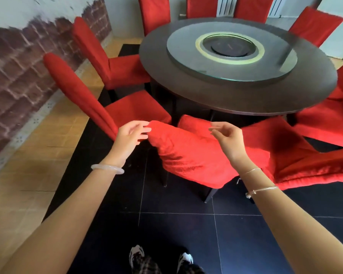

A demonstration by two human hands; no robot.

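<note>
A chair with a red fabric cover (186, 155) stands right in front of me, its back towards me, pushed up to a round dark table (246, 99). My left hand (131, 134) is at the top left corner of the chair back, and its loosely bent fingertips touch the cover there. Just above the top right corner hovers my right hand (227, 136), fingers relaxed and pointing left, holding nothing. A pale bangle sits on my left wrist and thin string bracelets on my right.
Several more red-covered chairs ring the table, one close on the left (127, 109) and one close on the right (305, 153). A glass turntable (186, 58) with a round burner (229, 47) tops the table. A brick-pattern wall (18, 86) runs along the left. My shoes (160, 258) stand on black tiles.
</note>
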